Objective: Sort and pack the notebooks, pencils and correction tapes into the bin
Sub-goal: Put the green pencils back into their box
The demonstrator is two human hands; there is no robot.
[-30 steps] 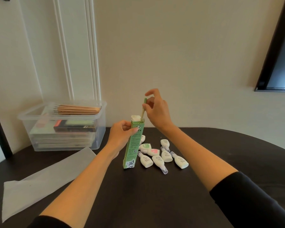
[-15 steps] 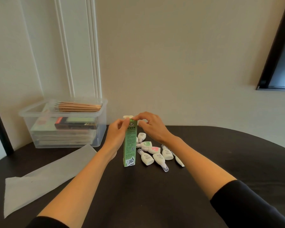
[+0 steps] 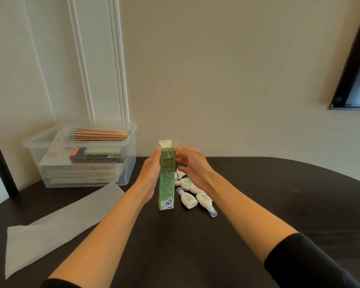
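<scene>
While I am keeping the green pencil box (image 3: 167, 177) upright on the black table (image 3: 195, 256), I am logging:

- **Left hand** (image 3: 151, 173): fingers curled round the box's left side, steadying it.
- **Right hand** (image 3: 192, 165): fingertips pinching the top right corner beside the raised white flap (image 3: 165, 143), apparently to close it.
- **Correction tapes** (image 3: 188, 201): lying loose just right of the box.
- **Clear bin** (image 3: 79, 145): sitting far left, holding notebooks (image 3: 79, 173), with pencils (image 3: 98, 134) lying on top.

Partly hidden behind the right hand (image 3: 192, 169) and upright green box (image 3: 167, 177): several correction tapes (image 3: 188, 201), count unclear. Behind the box, most fingers of the left hand (image 3: 149, 173). Right fingertips at the top flap (image 3: 165, 143), pinching or merely touching: unclear. Blurred through the bin (image 3: 129, 163) wall: stacked notebooks (image 3: 79, 173).
</scene>
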